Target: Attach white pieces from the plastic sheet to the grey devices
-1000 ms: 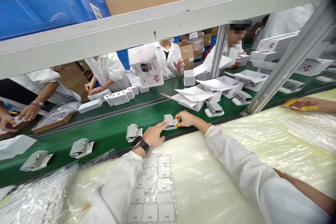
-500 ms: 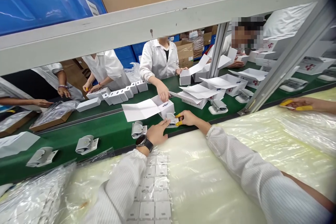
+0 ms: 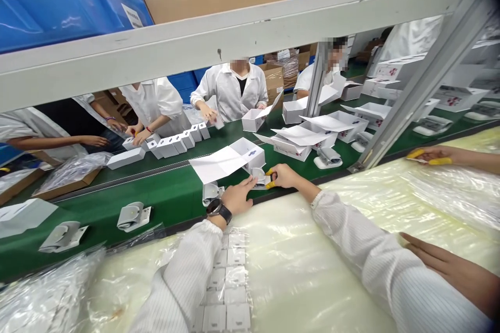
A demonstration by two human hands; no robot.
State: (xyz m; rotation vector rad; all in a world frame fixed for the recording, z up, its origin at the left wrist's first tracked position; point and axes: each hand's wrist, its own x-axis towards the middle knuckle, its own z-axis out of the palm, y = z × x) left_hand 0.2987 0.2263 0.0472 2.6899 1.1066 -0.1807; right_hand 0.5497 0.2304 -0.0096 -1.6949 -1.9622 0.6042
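Observation:
On the near edge of the green belt lies a white device with a rolled grey cuff point(image 3: 258, 179), between my two hands. My right hand point(image 3: 284, 176), with yellow finger covers, pinches its right end. My left hand point(image 3: 237, 197), a black watch on its wrist, rests stretched-out fingers against the device's left side. Just behind stands an open white box point(image 3: 253, 153), its lid folded out to the left. Another cuffed device point(image 3: 211, 193) sits beside my left hand, partly hidden by it.
More cuffed devices point(image 3: 134, 216) and open white boxes point(image 3: 291, 148) line the belt. A grey frame beam point(image 3: 234, 36) crosses above. Bagged white parts point(image 3: 226, 281) lie under my left forearm. A co-worker's hand with yellow finger covers point(image 3: 441, 155) is at right; other workers sit opposite.
The belt's devices and the open box have shifted slightly right, with my hands keeping to the same device. The worker opposite has withdrawn a hand from the box. Another person's hand shows more at lower right.

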